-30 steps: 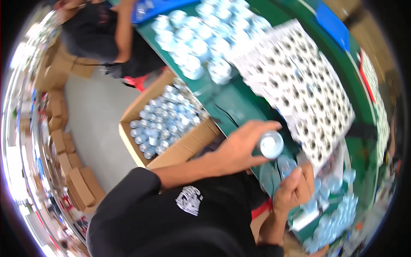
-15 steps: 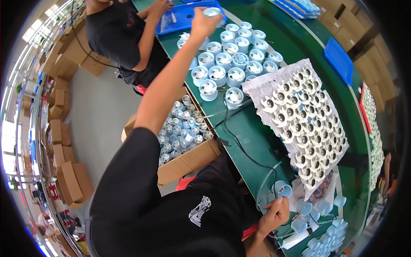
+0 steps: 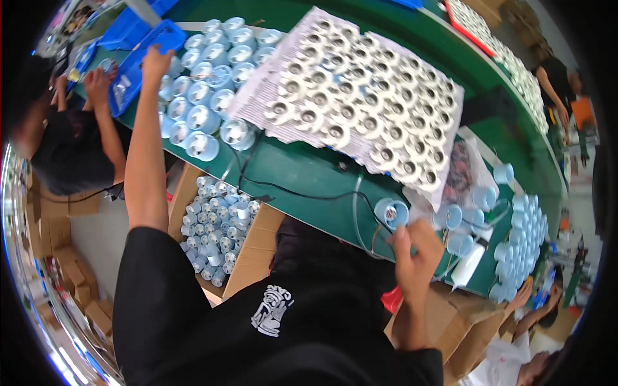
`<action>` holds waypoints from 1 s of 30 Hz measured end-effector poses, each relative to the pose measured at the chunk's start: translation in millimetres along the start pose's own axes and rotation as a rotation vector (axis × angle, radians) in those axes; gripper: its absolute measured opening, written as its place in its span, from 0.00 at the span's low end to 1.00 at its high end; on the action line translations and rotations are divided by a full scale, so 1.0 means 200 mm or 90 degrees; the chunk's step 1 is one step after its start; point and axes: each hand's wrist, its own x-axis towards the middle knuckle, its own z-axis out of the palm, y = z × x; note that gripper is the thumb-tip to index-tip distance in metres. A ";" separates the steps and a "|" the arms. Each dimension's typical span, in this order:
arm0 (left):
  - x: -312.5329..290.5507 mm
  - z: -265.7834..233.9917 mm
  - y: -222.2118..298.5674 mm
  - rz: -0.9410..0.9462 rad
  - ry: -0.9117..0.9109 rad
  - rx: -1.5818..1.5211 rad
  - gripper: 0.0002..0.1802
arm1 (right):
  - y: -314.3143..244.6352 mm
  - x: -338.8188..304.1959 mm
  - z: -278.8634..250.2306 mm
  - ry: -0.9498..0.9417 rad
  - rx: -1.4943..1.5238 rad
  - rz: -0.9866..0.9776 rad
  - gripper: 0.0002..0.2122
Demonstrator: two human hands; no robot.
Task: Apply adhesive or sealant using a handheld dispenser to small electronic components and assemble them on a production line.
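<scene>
My left hand [image 3: 156, 63] is stretched out to the far left, beside a group of light-blue round housings with white fan blades [image 3: 203, 118]. Its fingers are small and partly hidden, so their grip does not show. On the right, my right hand [image 3: 418, 254] is slightly blurred, with curled fingers and the thumb up. Whatever those fingers hold, if anything, is hidden. Just beyond the thumb, a light-blue cup-shaped housing [image 3: 382, 207] lies with its opening showing small parts inside.
White fan impellers [image 3: 347, 87] cover a paper sheet on the green table [image 3: 296, 168]. A black cable [image 3: 309, 194] crosses the front. More blue housings [image 3: 524, 225] and a white bottle [image 3: 468, 265] lie right. A cardboard box [image 3: 254, 248] holds many small housings. Another person [image 3: 77, 145] sits left.
The view has turned to the right. My left hand held a blue fan housing over the blue tray earlier; now it is beside the grouped housings. My right hand stays near the cup-shaped housing.
</scene>
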 end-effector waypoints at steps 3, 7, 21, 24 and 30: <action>-0.50 -0.38 0.66 0.136 0.038 -0.364 0.19 | 0.05 0.16 -0.05 -0.012 -0.121 -0.101 0.06; -1.42 -0.77 1.14 -0.065 -0.275 -0.679 0.12 | 0.17 0.32 -0.03 -0.096 -0.307 -0.297 0.16; -2.16 -0.65 1.70 0.304 -0.378 -0.490 0.33 | 0.06 0.48 0.16 -0.226 -0.651 -0.404 0.09; -2.14 -0.66 1.76 0.334 -0.402 -0.462 0.32 | 0.05 0.45 0.15 -0.239 -0.708 -0.381 0.08; -2.14 -0.60 1.77 0.351 -0.430 -0.454 0.32 | 0.09 0.46 0.07 -0.123 -0.534 -0.455 0.09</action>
